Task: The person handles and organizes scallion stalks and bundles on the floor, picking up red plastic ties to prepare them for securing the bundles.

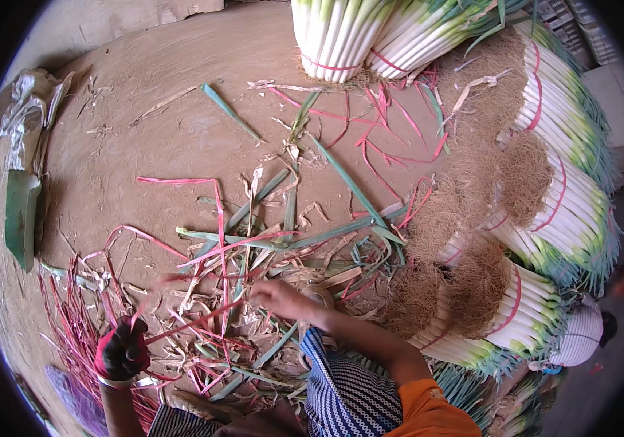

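My left hand (122, 352), in a red and black glove, is closed on a strip of pink-red plastic twine (194, 321). The strip slants up to my bare right hand (281, 299), whose fingers are closed on its other part. Under and around both hands lies a litter of loose twine, dry husks and cut green leaves (261, 364). Beside my left hand is a heap of red twine strips (71, 320). A blue and white patterned cloth (344, 390) covers my lap.
Tied bundles of long green onions (563, 189) are stacked at the right, roots facing inward. More onion bundles (344, 36) stand at the top. A green object (22, 218) and silvery plastic sheet (31, 109) lie at far left. Another person (578, 335) is at the right edge.
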### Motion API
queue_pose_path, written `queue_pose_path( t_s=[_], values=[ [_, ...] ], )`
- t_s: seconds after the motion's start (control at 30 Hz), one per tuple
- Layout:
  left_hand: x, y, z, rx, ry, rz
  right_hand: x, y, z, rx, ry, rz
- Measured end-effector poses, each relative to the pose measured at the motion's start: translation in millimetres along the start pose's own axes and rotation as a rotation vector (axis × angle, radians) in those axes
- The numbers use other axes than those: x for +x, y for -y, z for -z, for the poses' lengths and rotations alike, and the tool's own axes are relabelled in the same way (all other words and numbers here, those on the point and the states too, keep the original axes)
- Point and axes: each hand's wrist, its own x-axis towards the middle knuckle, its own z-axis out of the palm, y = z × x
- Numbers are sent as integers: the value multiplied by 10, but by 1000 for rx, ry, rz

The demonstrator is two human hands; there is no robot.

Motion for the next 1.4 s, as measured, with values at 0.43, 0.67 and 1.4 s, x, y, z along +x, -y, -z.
queue_pose_path(
  t_s=[0.43, 0.67, 1.4],
  values=[
    [-699, -412, 577, -126, -408, -233, -13, 134, 598, -12, -237, -44],
    [-1409, -263, 852, -236, -615, -287, 115, 577, 445, -398, -98, 162],
    [-1840, 203, -170, -301, -45, -443, 402, 3558, -1542, -696, 417, 801]
  ],
)
